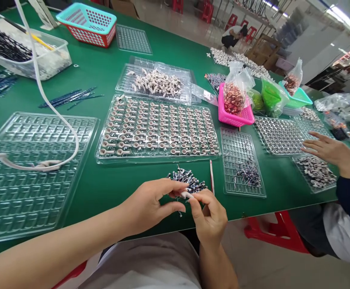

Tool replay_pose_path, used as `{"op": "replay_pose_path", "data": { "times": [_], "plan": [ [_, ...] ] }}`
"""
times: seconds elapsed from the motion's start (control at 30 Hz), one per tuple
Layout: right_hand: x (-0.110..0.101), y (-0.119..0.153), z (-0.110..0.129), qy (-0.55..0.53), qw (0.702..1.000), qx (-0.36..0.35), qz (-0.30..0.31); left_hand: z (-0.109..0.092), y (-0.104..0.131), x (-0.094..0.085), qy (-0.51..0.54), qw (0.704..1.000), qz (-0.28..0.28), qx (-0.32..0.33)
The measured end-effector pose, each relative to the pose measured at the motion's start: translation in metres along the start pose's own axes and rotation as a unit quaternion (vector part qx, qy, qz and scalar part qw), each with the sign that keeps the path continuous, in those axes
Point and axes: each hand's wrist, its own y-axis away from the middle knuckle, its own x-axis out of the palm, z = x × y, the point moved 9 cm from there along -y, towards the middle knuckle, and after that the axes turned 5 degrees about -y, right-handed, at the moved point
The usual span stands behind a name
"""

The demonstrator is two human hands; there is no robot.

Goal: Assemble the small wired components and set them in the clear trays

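Observation:
A small whitish plastic piece [187, 195] is held between my two hands, just above the near edge of the green table. My left hand [155, 202] grips its far end with the curled fingers, the thumb standing a little off. The thumb and forefinger of my right hand [210, 214] pinch the near end. Right behind my fingers lies a heap of small dark parts with thin leads [189, 178]. Beyond the heap, a clear tray [159, 158] carries rows of beige ring-headed pieces. Loose beige pieces [156, 82] fill another clear tray behind it.
An empty-celled tray [42, 200] lies left under a white cable [37, 76]. Right are tweezers-like strip [211, 176], a tray of dark parts [247, 172] and a pink basket [238, 114]. A co-worker's hand [328, 148] reaches over trays at far right.

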Motion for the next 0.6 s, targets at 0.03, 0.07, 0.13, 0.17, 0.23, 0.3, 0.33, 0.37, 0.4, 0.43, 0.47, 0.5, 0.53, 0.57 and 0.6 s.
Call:
{"op": "replay_pose_path", "data": {
  "times": [0.03,0.07,0.13,0.17,0.23,0.3,0.33,0.37,0.4,0.43,0.47,0.5,0.53,0.57,0.6],
  "plan": [
    [-0.001,0.000,-0.003,0.008,1.000,0.017,-0.008,0.001,0.000,0.000,-0.005,1.000,0.001,-0.007],
    [-0.003,0.001,-0.005,0.015,0.999,0.029,-0.015,0.001,0.000,-0.001,-0.010,1.000,0.002,-0.013],
    [-0.004,0.002,-0.008,0.021,0.999,0.041,-0.023,0.002,0.000,-0.001,-0.020,1.000,0.008,-0.019],
    [-0.005,0.002,-0.008,0.022,0.999,0.043,-0.024,0.001,-0.001,-0.001,-0.025,0.999,0.011,-0.021],
    [-0.005,0.002,-0.010,0.021,0.998,0.046,-0.023,0.000,-0.002,-0.001,-0.037,0.999,0.017,-0.021],
    [-0.004,0.002,-0.010,0.018,0.999,0.044,-0.019,-0.003,-0.003,-0.003,-0.047,0.999,0.017,-0.016],
    [-0.003,0.002,-0.010,0.018,0.999,0.043,-0.016,-0.004,-0.004,-0.003,-0.052,0.998,0.016,-0.012],
    [-0.003,0.002,-0.010,0.019,0.999,0.041,-0.013,-0.006,-0.004,-0.004,-0.056,0.998,0.014,-0.007],
    [-0.002,0.001,-0.009,0.022,0.999,0.038,-0.009,-0.007,-0.005,-0.005,-0.061,0.998,0.011,-0.001],
    [-0.001,0.001,-0.009,0.026,0.999,0.034,-0.005,-0.009,-0.005,-0.005,-0.067,0.998,0.009,0.003],
    [0.000,0.001,-0.008,0.032,0.999,0.029,-0.002,-0.010,-0.006,-0.005,-0.074,0.997,0.009,0.007],
    [0.000,0.001,-0.006,0.039,0.999,0.023,0.001,-0.010,-0.006,-0.004,-0.082,0.997,0.011,0.008],
    [0.001,0.001,-0.005,0.045,0.999,0.016,0.005,-0.010,-0.007,-0.003,-0.089,0.996,0.016,0.009],
    [0.002,0.000,-0.004,0.049,0.999,0.008,0.009,-0.010,-0.008,-0.002,-0.097,0.995,0.022,0.008],
    [0.003,0.000,-0.003,0.051,0.999,0.000,0.014,-0.010,-0.008,-0.001,-0.107,0.994,0.030,0.004]
  ]
}}
